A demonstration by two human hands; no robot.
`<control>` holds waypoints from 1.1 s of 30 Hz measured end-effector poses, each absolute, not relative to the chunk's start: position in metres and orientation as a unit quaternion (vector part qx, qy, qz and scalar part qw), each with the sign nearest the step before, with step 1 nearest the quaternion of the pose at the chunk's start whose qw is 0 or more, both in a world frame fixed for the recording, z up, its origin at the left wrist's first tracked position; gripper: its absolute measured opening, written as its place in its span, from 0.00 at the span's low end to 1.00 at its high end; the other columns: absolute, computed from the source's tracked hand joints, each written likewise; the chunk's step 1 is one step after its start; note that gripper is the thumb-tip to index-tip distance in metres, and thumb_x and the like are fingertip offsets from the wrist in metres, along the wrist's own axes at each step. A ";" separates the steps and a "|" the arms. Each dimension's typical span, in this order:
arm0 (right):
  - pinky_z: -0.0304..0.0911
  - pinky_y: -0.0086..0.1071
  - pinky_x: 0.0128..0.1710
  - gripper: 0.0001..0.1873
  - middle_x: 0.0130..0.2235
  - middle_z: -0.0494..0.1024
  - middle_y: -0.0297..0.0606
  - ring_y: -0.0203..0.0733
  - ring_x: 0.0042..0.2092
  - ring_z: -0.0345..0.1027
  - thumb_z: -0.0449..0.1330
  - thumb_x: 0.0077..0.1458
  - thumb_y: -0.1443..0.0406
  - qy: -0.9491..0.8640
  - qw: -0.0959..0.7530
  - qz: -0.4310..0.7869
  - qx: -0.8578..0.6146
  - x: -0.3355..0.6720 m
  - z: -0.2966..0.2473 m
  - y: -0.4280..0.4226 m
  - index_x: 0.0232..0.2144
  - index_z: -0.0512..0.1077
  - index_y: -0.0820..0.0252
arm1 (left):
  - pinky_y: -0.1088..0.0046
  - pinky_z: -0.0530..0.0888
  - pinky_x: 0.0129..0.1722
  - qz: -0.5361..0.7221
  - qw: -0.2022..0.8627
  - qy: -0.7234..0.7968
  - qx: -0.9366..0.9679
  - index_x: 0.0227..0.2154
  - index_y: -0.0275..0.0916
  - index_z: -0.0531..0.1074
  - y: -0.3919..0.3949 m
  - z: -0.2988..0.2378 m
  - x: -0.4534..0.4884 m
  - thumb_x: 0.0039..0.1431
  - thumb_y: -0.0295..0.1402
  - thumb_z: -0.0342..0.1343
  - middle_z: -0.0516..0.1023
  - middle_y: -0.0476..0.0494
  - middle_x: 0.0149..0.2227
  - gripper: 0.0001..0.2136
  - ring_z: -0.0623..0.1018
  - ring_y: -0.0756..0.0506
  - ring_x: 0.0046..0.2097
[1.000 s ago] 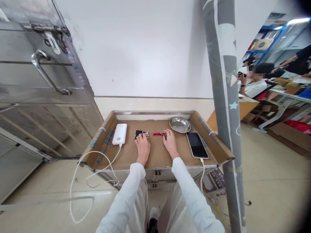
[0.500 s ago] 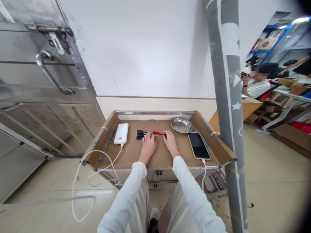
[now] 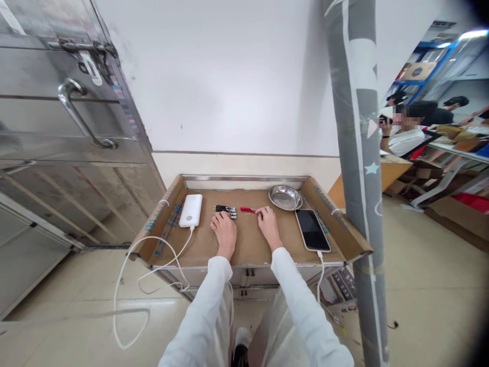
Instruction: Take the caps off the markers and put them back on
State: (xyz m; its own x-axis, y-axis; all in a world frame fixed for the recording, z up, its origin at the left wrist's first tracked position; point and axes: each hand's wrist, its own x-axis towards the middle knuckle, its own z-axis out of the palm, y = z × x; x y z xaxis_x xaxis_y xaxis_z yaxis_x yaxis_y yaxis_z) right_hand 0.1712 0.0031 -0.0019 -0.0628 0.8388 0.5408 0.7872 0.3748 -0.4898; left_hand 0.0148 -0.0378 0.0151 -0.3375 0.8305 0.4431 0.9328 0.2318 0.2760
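My left hand (image 3: 224, 233) rests palm down at the near side of several black pens (image 3: 224, 208) with silvery right ends. Its fingers are apart and bent over the left part of the nearest pen, which they partly hide. A red pen (image 3: 247, 209) lies crosswise just right of the black ones, with a small gap between. At the red pen's right end, the fingertips of my right hand (image 3: 268, 224) are closed on it; the exact grip is partly hidden. Both hands are over the brown cardboard lining (image 3: 248, 244) of the cart top.
A white power bank (image 3: 190, 210) with a cable (image 3: 151, 237) lies on the left. To the right are a round metal dish (image 3: 285, 197) and a plugged-in phone (image 3: 312, 230). A wrapped grey pole (image 3: 359, 153) stands at the right edge; a metal door (image 3: 57, 127) is at left.
My left hand has moved left from beside the red pen to the black pens, uncovering their silvery right ends. My right hand stays at the red pen's end, almost unmoved.
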 end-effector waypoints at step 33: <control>0.60 0.38 0.54 0.18 0.47 0.68 0.42 0.41 0.52 0.63 0.48 0.55 0.72 -0.777 0.425 0.161 -0.436 0.166 0.000 -0.015 0.46 0.67 0.56 | 0.69 0.72 0.48 -0.467 -0.130 -0.442 -0.755 0.46 0.40 0.64 -0.020 0.009 0.009 0.63 0.31 0.47 0.72 0.42 0.45 0.09 0.74 0.48 0.47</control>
